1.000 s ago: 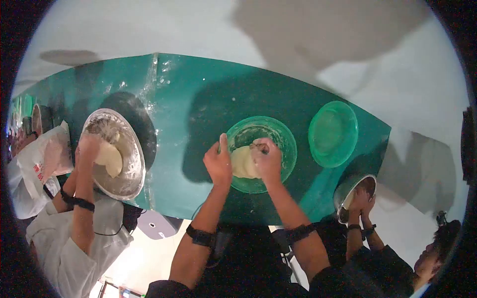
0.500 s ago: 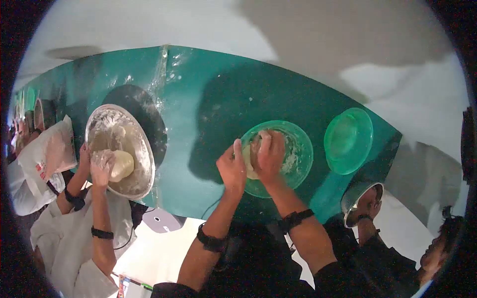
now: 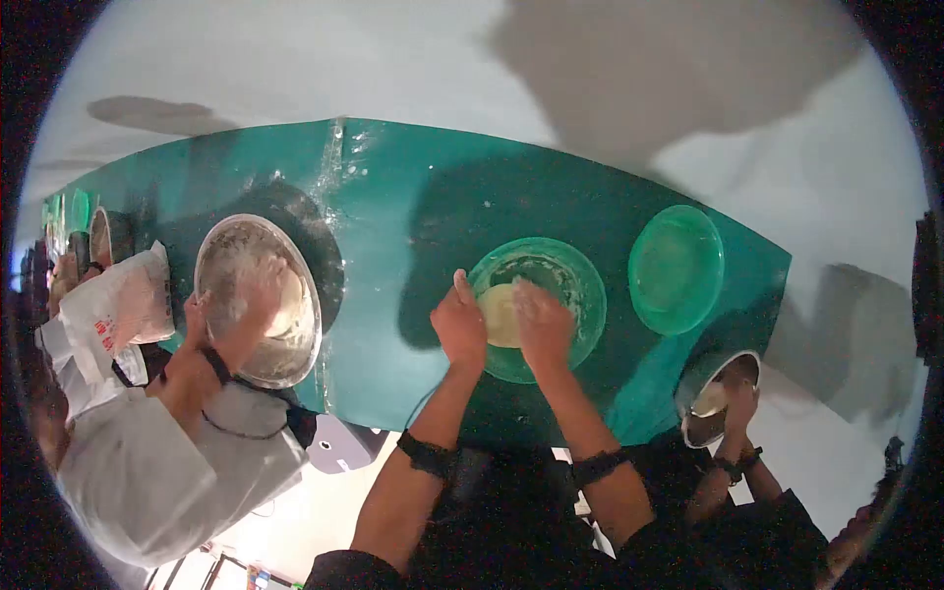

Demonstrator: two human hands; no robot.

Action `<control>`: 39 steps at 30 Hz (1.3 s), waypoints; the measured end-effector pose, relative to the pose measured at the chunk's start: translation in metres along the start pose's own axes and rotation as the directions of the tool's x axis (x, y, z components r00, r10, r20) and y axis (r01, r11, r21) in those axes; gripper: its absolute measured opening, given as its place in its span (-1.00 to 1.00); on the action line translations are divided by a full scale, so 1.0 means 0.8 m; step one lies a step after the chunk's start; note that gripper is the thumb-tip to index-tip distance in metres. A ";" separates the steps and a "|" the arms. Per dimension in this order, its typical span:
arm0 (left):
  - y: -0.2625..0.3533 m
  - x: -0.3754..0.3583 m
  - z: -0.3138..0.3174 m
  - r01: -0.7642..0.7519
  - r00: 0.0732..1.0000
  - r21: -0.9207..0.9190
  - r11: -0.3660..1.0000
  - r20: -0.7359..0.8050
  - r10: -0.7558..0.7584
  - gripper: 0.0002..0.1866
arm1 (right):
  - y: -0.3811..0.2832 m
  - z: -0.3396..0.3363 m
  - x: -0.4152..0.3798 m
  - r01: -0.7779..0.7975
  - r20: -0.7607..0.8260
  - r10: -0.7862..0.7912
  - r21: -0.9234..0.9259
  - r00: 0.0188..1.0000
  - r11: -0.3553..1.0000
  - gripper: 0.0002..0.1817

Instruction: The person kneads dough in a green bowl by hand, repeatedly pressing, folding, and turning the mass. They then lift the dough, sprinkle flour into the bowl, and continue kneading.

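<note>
A pale lump of dough (image 3: 501, 317) lies in the left part of a translucent green plastic bowl (image 3: 592, 285). My left hand (image 3: 459, 324) grips the bowl's left rim, its thumb pointing up along the edge. Bent over the right side of the dough, my right hand (image 3: 545, 326) presses it with curled fingers. Flour and dough smears coat the bowl's inner wall. The fingertips of my right hand are partly hidden against the dough.
Another green bowl (image 3: 677, 270) stands to the right on the green table (image 3: 379, 216). At left, a co-worker's hand (image 3: 258, 295) works dough in a metal bowl (image 3: 310, 344). A white bag (image 3: 123, 305) stands farther left. A person at right handles a metal bowl (image 3: 688, 388).
My right hand's fingers have drawn back and curled, so more of the dough shows. My left hand stays at the rim. The left co-worker has leaned in, pushing a hand deeper into the metal bowl.
</note>
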State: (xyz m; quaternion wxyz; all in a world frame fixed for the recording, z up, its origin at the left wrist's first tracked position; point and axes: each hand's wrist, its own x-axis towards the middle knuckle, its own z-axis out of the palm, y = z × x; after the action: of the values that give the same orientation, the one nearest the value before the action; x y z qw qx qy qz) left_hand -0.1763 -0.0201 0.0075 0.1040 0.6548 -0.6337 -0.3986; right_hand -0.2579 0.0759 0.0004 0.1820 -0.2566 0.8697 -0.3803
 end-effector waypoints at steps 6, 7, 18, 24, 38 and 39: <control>0.000 0.000 -0.001 0.009 1.000 -0.029 1.000 0.026 -0.008 -0.34 | -0.007 -0.023 -0.003 -0.001 0.339 0.109 -0.303 0.934 0.953 -0.73; 0.002 -0.002 -0.004 0.024 0.999 -0.017 1.000 0.034 -0.023 -0.34 | -0.008 -0.017 -0.010 -0.004 0.250 0.073 -0.267 0.965 0.964 -0.72; -0.002 0.006 -0.001 0.073 0.997 -0.079 0.994 0.040 -0.070 -0.31 | 0.035 0.007 0.051 -0.592 0.391 0.515 0.104 0.763 0.799 -0.63; 0.006 0.005 0.003 -0.027 0.999 0.043 0.999 0.044 0.025 -0.36 | 0.021 0.005 0.052 0.100 0.299 -0.025 -0.238 0.954 0.966 -0.81; 0.002 0.015 0.004 0.010 0.992 -0.001 1.000 0.124 -0.010 -0.38 | 0.017 0.072 0.031 0.346 -0.191 -0.407 -0.284 0.893 0.894 -0.69; 0.000 0.015 0.003 0.004 0.991 0.024 1.000 0.130 -0.007 -0.39 | 0.021 0.069 0.038 0.346 -0.204 -0.395 -0.240 0.896 0.907 -0.69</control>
State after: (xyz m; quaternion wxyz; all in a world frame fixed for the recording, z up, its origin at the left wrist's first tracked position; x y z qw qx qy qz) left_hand -0.1793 -0.0303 0.0008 0.0537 0.6305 -0.6418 -0.4332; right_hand -0.2592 0.0368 -0.0516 -0.0305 -0.3855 0.8537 -0.3488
